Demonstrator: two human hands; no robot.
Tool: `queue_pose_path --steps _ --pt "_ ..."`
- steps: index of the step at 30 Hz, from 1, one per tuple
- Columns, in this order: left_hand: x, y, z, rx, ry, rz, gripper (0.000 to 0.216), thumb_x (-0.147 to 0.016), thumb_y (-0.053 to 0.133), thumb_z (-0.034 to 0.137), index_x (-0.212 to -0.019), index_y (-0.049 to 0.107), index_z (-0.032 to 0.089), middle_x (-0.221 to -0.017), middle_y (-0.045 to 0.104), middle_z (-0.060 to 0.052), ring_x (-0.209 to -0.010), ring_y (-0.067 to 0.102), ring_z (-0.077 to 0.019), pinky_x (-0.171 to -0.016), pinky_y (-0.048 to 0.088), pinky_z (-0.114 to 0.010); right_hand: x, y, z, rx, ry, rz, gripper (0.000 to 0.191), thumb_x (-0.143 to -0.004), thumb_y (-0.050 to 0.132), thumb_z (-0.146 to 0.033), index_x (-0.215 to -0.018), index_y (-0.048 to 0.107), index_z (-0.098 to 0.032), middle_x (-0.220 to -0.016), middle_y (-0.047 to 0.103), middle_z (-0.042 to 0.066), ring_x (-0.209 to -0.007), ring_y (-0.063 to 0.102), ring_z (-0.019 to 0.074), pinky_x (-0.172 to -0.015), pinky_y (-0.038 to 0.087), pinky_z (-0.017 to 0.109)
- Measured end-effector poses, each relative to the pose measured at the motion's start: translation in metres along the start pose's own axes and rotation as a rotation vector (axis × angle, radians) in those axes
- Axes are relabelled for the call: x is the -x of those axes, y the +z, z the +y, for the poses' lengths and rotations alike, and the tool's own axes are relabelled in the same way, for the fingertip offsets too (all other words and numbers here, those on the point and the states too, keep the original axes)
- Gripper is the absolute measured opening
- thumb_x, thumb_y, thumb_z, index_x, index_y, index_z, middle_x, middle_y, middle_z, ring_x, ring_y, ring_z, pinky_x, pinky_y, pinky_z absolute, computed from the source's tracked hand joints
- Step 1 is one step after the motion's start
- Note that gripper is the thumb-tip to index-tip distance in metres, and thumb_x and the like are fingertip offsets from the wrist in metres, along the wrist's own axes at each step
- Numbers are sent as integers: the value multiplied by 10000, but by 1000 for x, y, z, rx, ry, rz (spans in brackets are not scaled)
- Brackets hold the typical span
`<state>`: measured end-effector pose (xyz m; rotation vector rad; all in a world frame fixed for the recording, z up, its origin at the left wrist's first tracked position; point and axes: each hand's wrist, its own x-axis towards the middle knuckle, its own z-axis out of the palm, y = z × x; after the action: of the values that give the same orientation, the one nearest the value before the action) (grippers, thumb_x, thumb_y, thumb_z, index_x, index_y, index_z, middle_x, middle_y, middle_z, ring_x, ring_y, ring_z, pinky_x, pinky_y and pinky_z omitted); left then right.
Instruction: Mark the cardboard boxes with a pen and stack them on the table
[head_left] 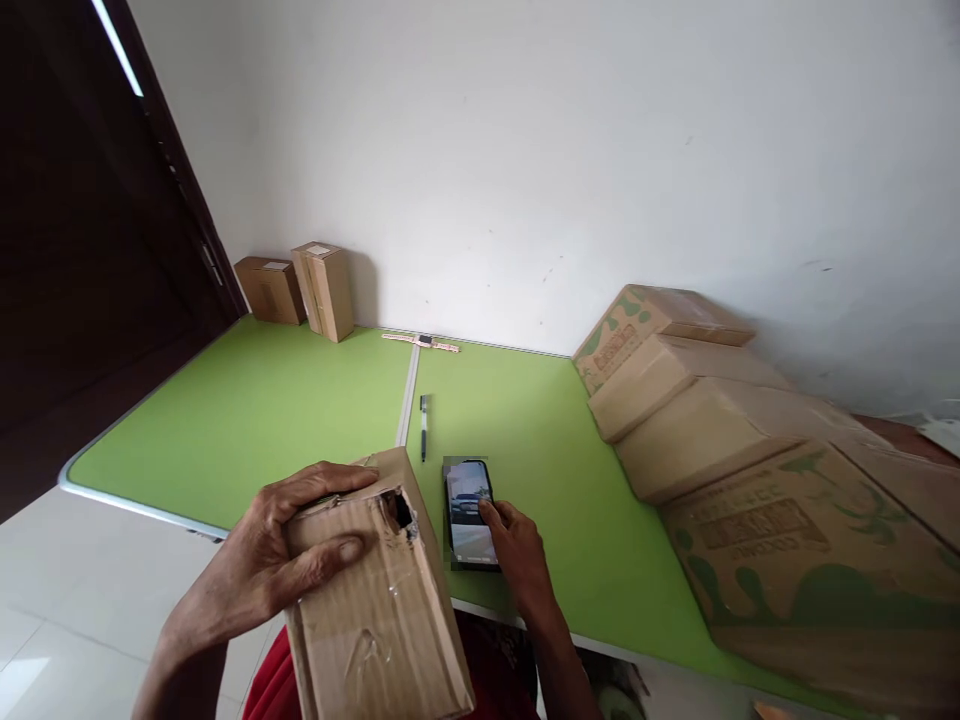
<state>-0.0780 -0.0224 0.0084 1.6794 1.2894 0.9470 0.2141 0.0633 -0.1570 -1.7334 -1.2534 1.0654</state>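
My left hand [300, 540] grips a worn cardboard box [382, 610] near its upper end, thumb across the front face and fingers over the top. The box is tilted in front of my body. A torn hole shows at its top right corner, with clear tape on the face. Flat on the green table [510, 410] lies a smartphone [469, 515], its lit screen showing a picture of a car. My right hand [519, 550] touches the screen with a fingertip, the other fingers curled in. Beyond the phone rests a pen [424, 428].
Several large cardboard boxes [739, 540] lean along the table's right side. Two small boxes, one brown [271, 290] and one upright [324, 290], stand at the back left. A patterned strap with a dark centre [424, 341] lies by the wall. A dark door [82, 200] is at left.
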Motion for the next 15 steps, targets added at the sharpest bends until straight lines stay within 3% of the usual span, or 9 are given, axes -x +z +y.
queue_pose_path --steps 4,9,13,15 --pt "1 5 -3 56 -13 41 451 -958 758 460 -1359 758 253 -1387 754 -103 -1247 722 -328 -1012 615 -388 5 -4 -1 198 -38 14 403 -803 509 -651 -734 604 -265 -773 701 121 -753 603 309 -730 394 409" --pt "4 10 -8 69 37 76 438 -964 757 461 -1373 754 305 -1423 750 -70 -1334 683 -331 -1140 548 -444 14 -3 0 340 -61 27 384 -821 480 -600 -861 640 -253 -891 713 183 -856 630 358 -789 409 442" --pt "12 13 -13 53 100 79 456 -977 738 537 -1387 752 339 -1501 713 -67 -1547 493 -370 -1267 422 -535 24 -3 -12 370 -80 41 370 -816 523 -570 -880 673 -238 -945 706 200 -881 642 361 -822 430 455" --pt "19 17 -22 49 79 96 601 -965 686 672 -1493 668 384 -1620 616 -41 -1629 361 -384 -1326 314 -588 37 -4 -24 338 -102 31 429 -865 515 -621 -916 699 -237 -972 720 178 -873 658 339 -820 457 437"
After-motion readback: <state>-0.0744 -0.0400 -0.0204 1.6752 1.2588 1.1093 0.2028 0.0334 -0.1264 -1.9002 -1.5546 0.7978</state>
